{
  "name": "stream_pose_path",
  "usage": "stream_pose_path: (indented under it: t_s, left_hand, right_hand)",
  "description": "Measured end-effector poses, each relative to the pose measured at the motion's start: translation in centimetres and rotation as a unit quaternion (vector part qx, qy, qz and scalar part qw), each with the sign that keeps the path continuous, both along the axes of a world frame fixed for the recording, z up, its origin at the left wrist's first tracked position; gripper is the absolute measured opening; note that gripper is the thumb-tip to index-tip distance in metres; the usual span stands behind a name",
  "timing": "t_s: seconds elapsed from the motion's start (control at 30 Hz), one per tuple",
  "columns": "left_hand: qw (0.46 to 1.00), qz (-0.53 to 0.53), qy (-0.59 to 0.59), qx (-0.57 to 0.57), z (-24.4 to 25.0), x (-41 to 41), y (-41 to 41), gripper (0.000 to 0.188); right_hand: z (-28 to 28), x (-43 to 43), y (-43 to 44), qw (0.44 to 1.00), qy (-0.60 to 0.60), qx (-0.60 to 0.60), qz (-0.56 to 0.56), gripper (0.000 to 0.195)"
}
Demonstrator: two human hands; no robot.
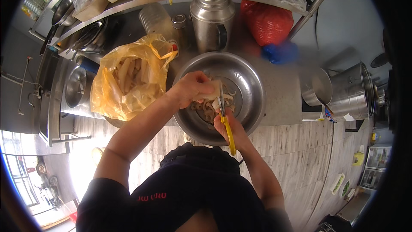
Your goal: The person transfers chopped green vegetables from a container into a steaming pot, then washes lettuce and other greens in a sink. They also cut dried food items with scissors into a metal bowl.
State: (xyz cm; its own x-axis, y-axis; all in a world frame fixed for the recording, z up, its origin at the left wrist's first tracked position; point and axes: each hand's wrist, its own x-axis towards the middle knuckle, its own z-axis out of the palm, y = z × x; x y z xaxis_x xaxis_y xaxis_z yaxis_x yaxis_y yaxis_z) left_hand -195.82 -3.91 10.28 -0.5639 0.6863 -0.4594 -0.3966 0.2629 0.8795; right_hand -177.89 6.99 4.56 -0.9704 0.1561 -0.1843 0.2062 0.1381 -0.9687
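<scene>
My left hand point(191, 89) grips a pale, fleshy food piece point(215, 89), perhaps squid, over a wide stainless-steel bowl point(249, 116). Yellow-handled scissors point(229, 132) are in my right hand point(236, 127). Their blades are apart and point away from me, at the right end of the piece. Cut pale strips point(209, 111) lie in the bowl beneath both hands, which partly cover them. To the left, a yellow plastic bag point(106, 95) stands with its mouth spread, holding long pale pieces point(127, 74) of similar look.
Behind the bowl stand a steel vacuum flask point(212, 19), a clear plastic bottle point(154, 17) and a red bag point(270, 22). A metal shelf point(128, 4) overhangs the counter. Large steel pots point(346, 90) are at the right, and a metal bowl point(74, 87) is at the left.
</scene>
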Motion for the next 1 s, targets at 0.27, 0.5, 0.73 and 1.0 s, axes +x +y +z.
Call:
stream_pose_path:
  t_s: [0.27,0.5,0.73,1.0]
  left_hand:
    - [0.997,-0.033,0.063,-0.008,0.8,-0.3,-0.6,0.025]
    - [0.999,-0.023,0.043,-0.016,0.7,0.5,-0.7,0.027]
    - [0.999,-0.031,0.032,0.013,0.9,0.8,-0.5,0.032]
    - [0.982,-0.109,0.145,-0.057,3.8,0.7,-1.0,0.03]
  right_hand:
    - [1.5,0.2,0.0,0.989,0.001,0.132,-0.063,0.031]
    - [-0.4,1.2,0.5,0.982,-0.038,-0.151,-0.105,0.033]
    - [0.2,1.8,-0.7,0.998,0.005,-0.057,-0.009,0.044]
    - [3.1,0.7,-1.0,0.995,-0.002,0.088,-0.04,0.039]
